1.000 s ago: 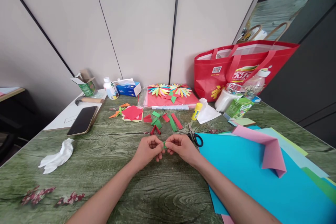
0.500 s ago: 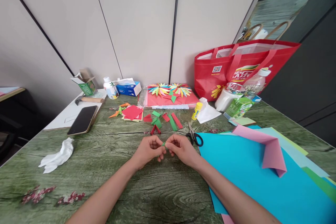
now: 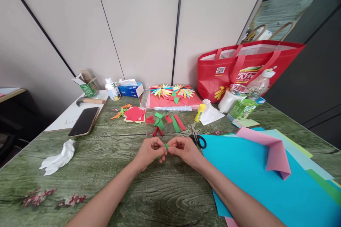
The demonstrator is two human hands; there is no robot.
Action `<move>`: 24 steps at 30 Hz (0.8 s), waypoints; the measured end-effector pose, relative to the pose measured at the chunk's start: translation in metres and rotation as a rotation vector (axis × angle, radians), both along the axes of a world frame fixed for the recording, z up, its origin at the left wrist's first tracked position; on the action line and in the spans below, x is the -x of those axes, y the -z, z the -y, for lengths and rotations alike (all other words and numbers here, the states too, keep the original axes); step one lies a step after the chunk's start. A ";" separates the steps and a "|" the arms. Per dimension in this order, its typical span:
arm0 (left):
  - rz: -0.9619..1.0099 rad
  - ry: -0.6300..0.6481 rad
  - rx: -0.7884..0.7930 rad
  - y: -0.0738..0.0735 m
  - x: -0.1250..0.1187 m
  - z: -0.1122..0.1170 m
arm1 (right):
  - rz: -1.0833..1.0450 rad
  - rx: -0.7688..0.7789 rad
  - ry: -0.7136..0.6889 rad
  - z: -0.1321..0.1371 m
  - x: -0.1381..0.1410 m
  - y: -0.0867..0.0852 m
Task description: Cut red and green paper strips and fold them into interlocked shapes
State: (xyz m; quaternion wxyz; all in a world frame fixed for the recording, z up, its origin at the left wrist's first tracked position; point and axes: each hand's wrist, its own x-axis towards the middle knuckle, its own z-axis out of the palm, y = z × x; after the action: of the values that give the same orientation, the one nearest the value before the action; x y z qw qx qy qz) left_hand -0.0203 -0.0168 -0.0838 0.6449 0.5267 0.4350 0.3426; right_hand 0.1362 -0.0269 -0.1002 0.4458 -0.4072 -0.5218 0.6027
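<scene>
Pinching a small piece of green paper (image 3: 166,146) just above the table (image 3: 103,159), the left hand (image 3: 151,151) and right hand (image 3: 183,150) nearly meet. More green now peeks out than half a second ago, suggesting the paper is being turned or folded. Red and green paper pieces (image 3: 159,124) lie beyond; scissors (image 3: 198,140) rest beside blue sheets (image 3: 247,165).

Red bag (image 3: 229,72) shows "HUANL", partly hidden, and a QR code (image 3: 220,70)

A dark phone (image 3: 83,121) lies near a hammer (image 3: 92,101); a red bag (image 3: 231,67) stands behind a clear bottle (image 3: 259,85)
</scene>
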 end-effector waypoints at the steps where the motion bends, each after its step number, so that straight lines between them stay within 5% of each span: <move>1: -0.002 0.007 -0.001 0.000 0.000 0.000 | 0.005 -0.003 0.011 0.000 0.000 0.001; 24: -0.035 0.104 -0.097 -0.001 -0.001 0.001 | 0.100 -0.112 0.062 0.003 0.005 -0.003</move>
State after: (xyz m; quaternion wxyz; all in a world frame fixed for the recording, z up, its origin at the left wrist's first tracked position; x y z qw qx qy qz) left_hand -0.0193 -0.0179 -0.0830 0.6278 0.5850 0.4014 0.3201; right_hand 0.1308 -0.0303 -0.0970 0.4598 -0.4271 -0.5633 0.5374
